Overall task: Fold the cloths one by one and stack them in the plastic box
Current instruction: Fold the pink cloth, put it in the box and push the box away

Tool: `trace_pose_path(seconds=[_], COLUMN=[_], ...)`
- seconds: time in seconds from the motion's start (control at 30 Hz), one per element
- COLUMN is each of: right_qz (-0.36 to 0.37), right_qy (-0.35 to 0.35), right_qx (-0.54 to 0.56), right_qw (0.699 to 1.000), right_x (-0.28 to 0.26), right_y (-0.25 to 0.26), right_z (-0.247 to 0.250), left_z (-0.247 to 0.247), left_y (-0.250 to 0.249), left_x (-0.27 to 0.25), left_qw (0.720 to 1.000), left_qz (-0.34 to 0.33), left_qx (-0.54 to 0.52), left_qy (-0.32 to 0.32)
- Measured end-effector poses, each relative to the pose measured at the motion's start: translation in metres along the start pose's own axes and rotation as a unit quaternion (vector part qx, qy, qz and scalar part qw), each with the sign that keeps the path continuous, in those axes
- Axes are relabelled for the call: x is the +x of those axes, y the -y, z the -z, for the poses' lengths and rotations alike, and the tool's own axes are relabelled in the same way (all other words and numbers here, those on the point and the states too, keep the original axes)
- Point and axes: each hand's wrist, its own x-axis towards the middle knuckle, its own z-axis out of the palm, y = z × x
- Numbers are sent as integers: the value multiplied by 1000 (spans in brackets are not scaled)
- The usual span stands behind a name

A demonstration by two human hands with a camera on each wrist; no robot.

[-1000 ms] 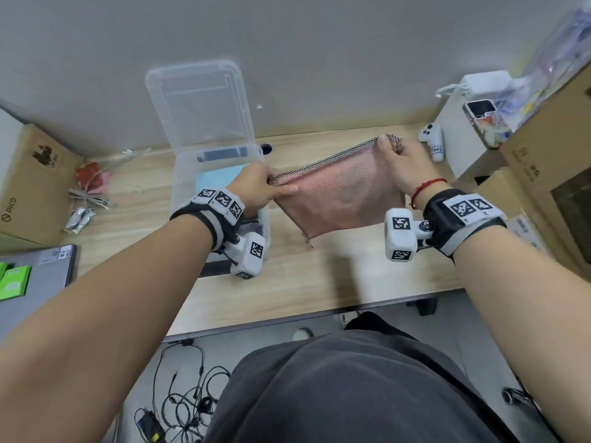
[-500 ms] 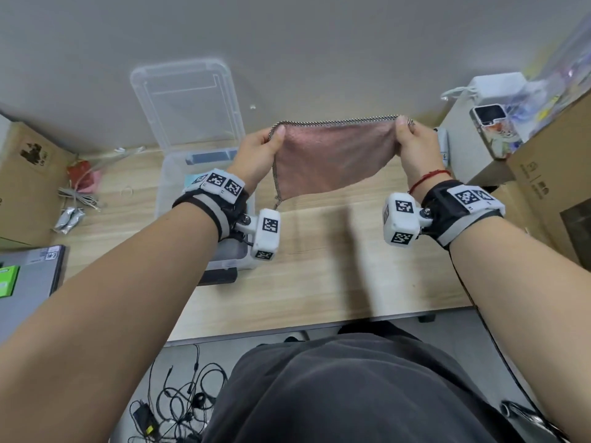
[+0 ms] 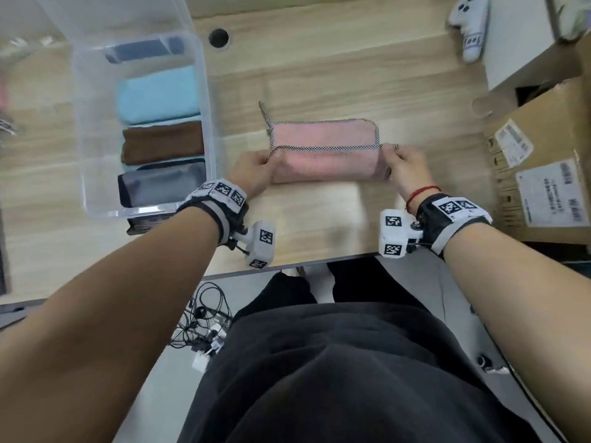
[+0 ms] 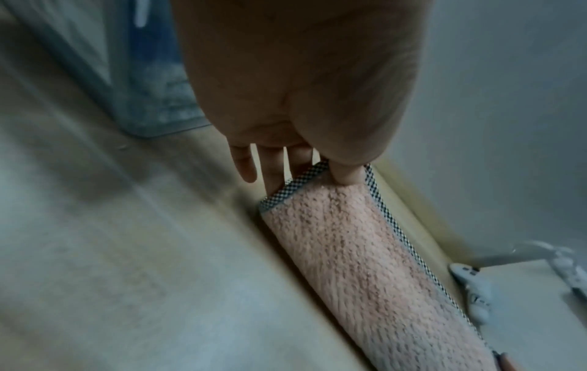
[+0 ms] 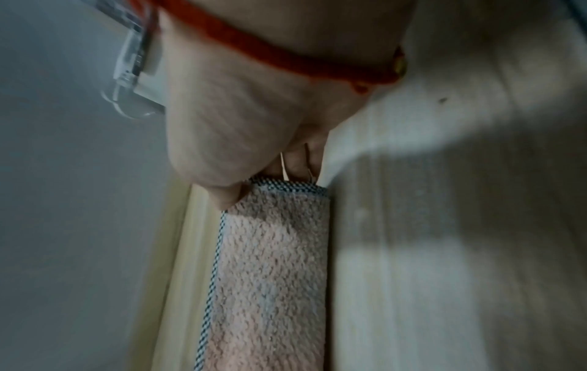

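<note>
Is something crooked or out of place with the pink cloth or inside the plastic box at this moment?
One small thing: a checkered loop sticks out past the far left corner of the pink cloth, beyond its outline. The left hand and right hand pinch its ends evenly. In the plastic box, the cloths lie in a neat row.

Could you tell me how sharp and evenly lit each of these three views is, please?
Head view: bright, pink cloth fairly sharp, edges smeared. Left wrist view: dim, bluish, left hand soft, desk blurred. Right wrist view: dark, streaked, right hand blurred.
</note>
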Motion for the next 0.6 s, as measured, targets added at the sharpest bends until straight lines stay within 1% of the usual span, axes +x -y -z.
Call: trace_pose_path(seconds=[0.07,0.13,0.2,0.33,0.4,0.47,0.53,0.6], right_qz=[6,18,32,62,74,74,63,45], right_qy=[19,32,34,18,4,-2,-5,-1], right_qx=[-50,-67,-74,-120,-147,-169,-190,-210], right_qw=[999,997,996,991,986,983,980,977], right_x=[-5,-3,2,23,39,53,65,76], right_y=[-16,-23,-23,-6,2,9,12,11], right_z=[-2,-3,-2,-1,-1,-2,-4,-6], left_z=[-10,-15,-15,-9,-8,-8,-7,-8], left_y=[21,29,25,4,-7,-12,-15,-18], left_x=[1,6,8,20,32,43,52,59], left_qw=[999,997,997,993,990,989,987,984], left_qz=[-2,-14,-15,-25,-16,1,21,42], left_qx=[44,72,74,106,129,127,124,132], left_qy=[10,14,5,-39,-61,-83,-104,-109])
